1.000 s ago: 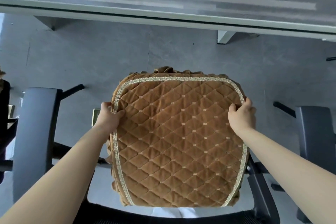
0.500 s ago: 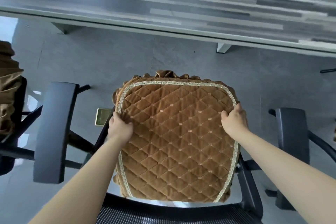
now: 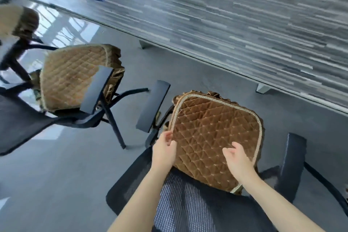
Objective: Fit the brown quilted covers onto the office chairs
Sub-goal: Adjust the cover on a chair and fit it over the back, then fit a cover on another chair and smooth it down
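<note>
Lying on the seat of the near chair (image 3: 188, 211), the cover (image 3: 212, 137) is brown velvet quilted in diamonds, edged with pale cord and a ruffled skirt that bunches at its far side. To the left a second chair (image 3: 98, 118) already carries a like cover (image 3: 69, 77) on its seat, its armrest (image 3: 97, 88) crossing in front. The near chair's left armrest (image 3: 153, 105) stands just beside the cover's left edge. The left hand (image 3: 163, 152) rests at that edge, fingers loosely curled against the cord, not clearly gripping. The right hand (image 3: 238, 160) hovers over the quilted top, fingers spread and holding nothing. The right armrest (image 3: 291, 164) flanks the seat. Grey floor (image 3: 66, 175) lies open at left; the striped tabletop (image 3: 244, 24) runs across beyond.
</note>
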A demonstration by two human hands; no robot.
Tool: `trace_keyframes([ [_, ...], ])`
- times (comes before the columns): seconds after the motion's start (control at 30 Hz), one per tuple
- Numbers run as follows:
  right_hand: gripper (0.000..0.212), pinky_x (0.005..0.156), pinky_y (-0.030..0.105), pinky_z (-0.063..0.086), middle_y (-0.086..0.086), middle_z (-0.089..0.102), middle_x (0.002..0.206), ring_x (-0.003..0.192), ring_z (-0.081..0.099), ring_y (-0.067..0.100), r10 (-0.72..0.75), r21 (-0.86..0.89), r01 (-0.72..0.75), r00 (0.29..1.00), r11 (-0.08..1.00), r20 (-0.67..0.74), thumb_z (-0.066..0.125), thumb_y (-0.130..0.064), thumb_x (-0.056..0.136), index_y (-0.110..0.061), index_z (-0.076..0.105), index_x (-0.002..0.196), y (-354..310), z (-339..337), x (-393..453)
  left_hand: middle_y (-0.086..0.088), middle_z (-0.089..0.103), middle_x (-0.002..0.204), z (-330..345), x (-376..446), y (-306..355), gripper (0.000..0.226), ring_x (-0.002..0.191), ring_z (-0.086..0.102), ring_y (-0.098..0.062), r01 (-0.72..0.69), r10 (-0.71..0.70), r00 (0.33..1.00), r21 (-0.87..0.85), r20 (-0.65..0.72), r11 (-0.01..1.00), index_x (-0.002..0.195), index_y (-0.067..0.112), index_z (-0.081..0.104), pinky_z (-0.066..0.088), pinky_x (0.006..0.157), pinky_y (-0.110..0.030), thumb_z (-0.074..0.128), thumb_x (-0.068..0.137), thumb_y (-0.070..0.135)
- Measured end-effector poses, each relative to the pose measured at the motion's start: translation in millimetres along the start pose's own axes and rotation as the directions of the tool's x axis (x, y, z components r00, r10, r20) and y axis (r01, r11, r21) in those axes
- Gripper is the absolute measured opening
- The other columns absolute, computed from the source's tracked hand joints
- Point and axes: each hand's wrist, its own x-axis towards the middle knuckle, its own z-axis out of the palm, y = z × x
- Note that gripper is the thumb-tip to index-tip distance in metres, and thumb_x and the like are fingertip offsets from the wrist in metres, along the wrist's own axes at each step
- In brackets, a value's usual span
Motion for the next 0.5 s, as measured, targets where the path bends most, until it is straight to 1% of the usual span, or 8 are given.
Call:
trace_keyframes([
  [0.07, 0.054, 0.107, 0.039, 0.034, 0.004, 0.05, 0.142, 0.13, 0.046, 0.027, -0.052, -0.003, 0.052, 0.998, 0.999, 0.028, 0.04, -0.035, 0.101, -0.014, 0.026, 0.149, -21.7, 10.8, -34.0, 0.008, 0.067, 0.116, -28.2, -24.3, -2.9, 0.031, 0.097, 0.063, -0.006, -0.02, 0.019, 0.999, -0.033, -0.026, 0.999, 0.127, 0.025, 0.056, 0.048, 0.075, -0.019, 0.05, 0.097, 0.021],
  [0.17, 0.049, 0.103, 0.032, 0.037, 0.004, 0.049, 0.142, 0.124, 0.05, 0.023, -0.135, -0.018, 0.137, 0.986, 0.99, 0.094, 0.04, -0.034, 0.101, -0.016, 0.031, 0.146, -54.1, 41.1, -92.9, 0.012, 0.068, 0.106, -84.1, -69.4, -23.6, 0.026, 0.09, 0.062, -0.003, -0.065, 0.062, 0.997, -0.064, -0.054, 0.996, 0.118, 0.027, 0.058, 0.044, 0.065, -0.01, 0.051, 0.096, 0.014],
  [0.23, 0.045, 0.097, 0.027, 0.04, -0.002, 0.051, 0.137, 0.105, 0.053, 0.012, -0.207, -0.023, 0.211, 0.97, 0.977, 0.127, 0.04, -0.035, 0.101, -0.019, 0.034, 0.143, -79.8, 65.4, -126.3, 0.012, 0.069, 0.102, -123.6, -89.8, -42.2, 0.024, 0.09, 0.064, -0.005, -0.077, 0.068, 0.993, -0.093, -0.092, 0.993, 0.113, 0.027, 0.06, 0.044, 0.063, -0.005, 0.053, 0.094, 0.012],
  [0.3, 0.043, 0.096, 0.026, 0.044, -0.011, 0.052, 0.122, 0.086, 0.052, 0.004, -0.268, -0.04, 0.276, 0.953, 0.96, 0.142, 0.04, -0.036, 0.101, -0.021, 0.036, 0.141, -105.5, 91.7, -152.9, 0.011, 0.07, 0.097, -162.5, -103.5, -63.2, 0.021, 0.091, 0.067, -0.01, -0.081, 0.061, 0.988, -0.138, -0.143, 0.987, 0.109, 0.027, 0.062, 0.046, 0.063, -0.006, 0.055, 0.094, 0.013],
  [0.33, 0.042, 0.096, 0.025, 0.044, -0.012, 0.052, 0.121, 0.087, 0.053, 0.005, -0.296, -0.041, 0.304, 0.944, 0.952, 0.145, 0.041, -0.036, 0.101, -0.022, 0.037, 0.14, -116.5, 104.8, -164.5, 0.011, 0.071, 0.095, -181.0, -110.4, -72.3, 0.02, 0.09, 0.067, -0.012, -0.086, 0.058, 0.984, -0.159, -0.169, 0.984, 0.107, 0.027, 0.062, 0.046, 0.061, -0.006, 0.055, 0.095, 0.013],
  [0.4, 0.043, 0.097, 0.024, 0.04, -0.007, 0.052, 0.13, 0.107, 0.054, 0.011, -0.337, -0.036, 0.347, 0.928, 0.937, 0.16, 0.043, -0.035, 0.101, -0.022, 0.037, 0.141, -136.7, 139.6, -187.9, 0.01, 0.071, 0.094, -224.5, -125.0, -97.5, 0.022, 0.09, 0.068, -0.014, -0.091, 0.045, 0.972, -0.194, -0.231, 0.977, 0.102, 0.031, 0.062, 0.045, 0.058, -0.006, 0.055, 0.095, 0.012],
  [0.43, 0.043, 0.094, 0.023, 0.039, -0.006, 0.052, 0.129, 0.109, 0.053, 0.013, -0.349, -0.035, 0.359, 0.922, 0.933, 0.17, 0.043, -0.034, 0.1, -0.022, 0.037, 0.141, -146.6, 157.5, -198.4, 0.009, 0.071, 0.093, -246.1, -131.1, -110.9, 0.025, 0.089, 0.068, -0.014, -0.095, 0.038, 0.965, -0.21, -0.258, 0.973, 0.099, 0.035, 0.061, 0.045, 0.056, -0.006, 0.055, 0.094, 0.011],
  [0.5, 0.042, 0.086, 0.021, 0.036, -0.005, 0.053, 0.123, 0.1, 0.051, 0.011, -0.366, -0.027, 0.376, 0.913, 0.926, 0.18, 0.044, -0.033, 0.101, -0.019, 0.039, 0.14, -164.1, 196.1, -217.9, 0.009, 0.072, 0.091, -291.2, -141.1, -138.8, 0.03, 0.088, 0.068, -0.015, -0.097, 0.03, 0.956, -0.218, -0.291, 0.971, 0.095, 0.039, 0.059, 0.046, 0.055, -0.008, 0.054, 0.093, 0.009],
])
